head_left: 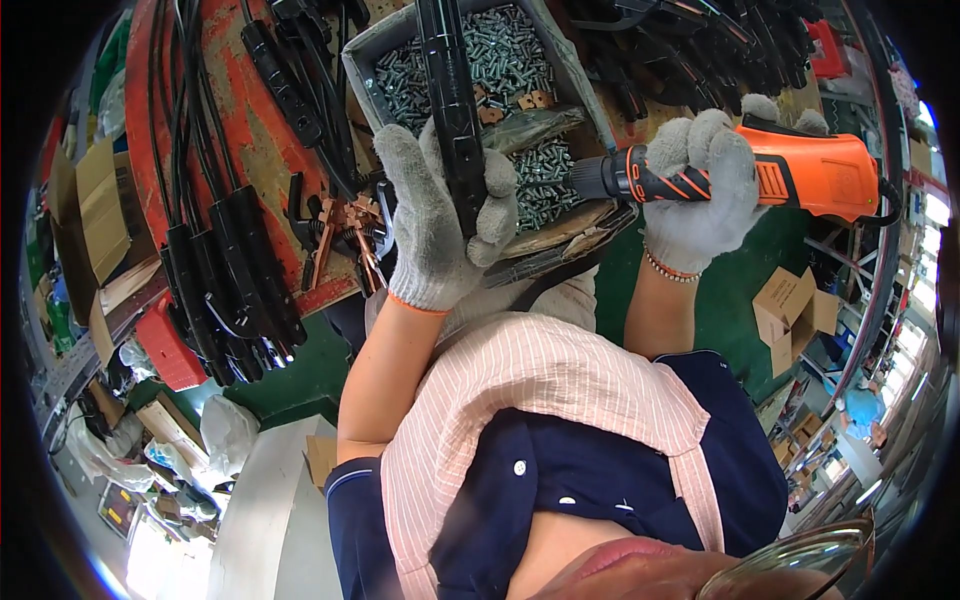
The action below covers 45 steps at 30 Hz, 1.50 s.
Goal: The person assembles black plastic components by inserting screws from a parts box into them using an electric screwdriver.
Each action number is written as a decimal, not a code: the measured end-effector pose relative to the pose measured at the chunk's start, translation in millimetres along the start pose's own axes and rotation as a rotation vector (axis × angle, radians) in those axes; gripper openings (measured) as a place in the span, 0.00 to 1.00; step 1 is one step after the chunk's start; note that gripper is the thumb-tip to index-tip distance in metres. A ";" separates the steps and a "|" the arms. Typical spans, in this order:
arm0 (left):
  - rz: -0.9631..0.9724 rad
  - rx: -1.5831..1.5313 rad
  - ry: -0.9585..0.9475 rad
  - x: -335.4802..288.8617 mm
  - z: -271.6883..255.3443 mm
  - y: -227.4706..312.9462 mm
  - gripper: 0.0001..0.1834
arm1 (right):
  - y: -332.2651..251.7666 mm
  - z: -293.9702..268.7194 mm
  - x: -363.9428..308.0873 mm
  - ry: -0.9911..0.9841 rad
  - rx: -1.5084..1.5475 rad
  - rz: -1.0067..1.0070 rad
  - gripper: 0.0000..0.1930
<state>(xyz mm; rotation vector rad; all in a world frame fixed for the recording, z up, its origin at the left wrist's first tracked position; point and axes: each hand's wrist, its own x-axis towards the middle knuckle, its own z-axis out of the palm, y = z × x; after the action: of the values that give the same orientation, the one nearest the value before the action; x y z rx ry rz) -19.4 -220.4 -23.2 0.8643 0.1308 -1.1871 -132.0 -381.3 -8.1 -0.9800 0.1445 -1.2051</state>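
Note:
My left hand (432, 235), in a grey knit glove, is closed around a long black plastic part (452, 110) that looks like a tool handle, held upright in the picture. In my gloved right hand (705, 190) is an orange and black power screwdriver (815, 172), fingers wrapped round its body. Its chuck points left toward the black part; whether the bit touches it I cannot tell. Beneath both hands sits a worn grey tray (362, 88) of small silvery screws (515, 50). A few small copper pieces (535, 100) lie among them.
Black handle-like parts with cables (235, 260) overhang the red, worn table (150, 150) at left. Copper pieces (350, 225) lie beside my left wrist. More black parts (690, 50) are heaped at the back right. An open cardboard box (785, 310) stands on the green floor.

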 end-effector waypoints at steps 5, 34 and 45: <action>0.006 -0.026 -0.015 -0.1 2.4 1.1 0.44 | 2.2 2.9 -1.1 0.107 0.050 0.005 0.37; 0.020 -0.030 -0.020 2.2 -3.3 -4.3 0.45 | -32.0 21.9 23.0 -0.400 0.333 0.009 0.22; -0.002 -0.105 0.008 2.9 -2.4 -3.7 0.44 | -27.4 22.1 15.5 -0.404 0.276 -0.194 0.28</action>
<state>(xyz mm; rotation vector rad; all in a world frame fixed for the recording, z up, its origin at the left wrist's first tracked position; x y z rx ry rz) -20.5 -221.3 -28.3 0.7772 0.1992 -1.1684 -132.8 -382.4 30.4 -0.9866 -0.4339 -1.1405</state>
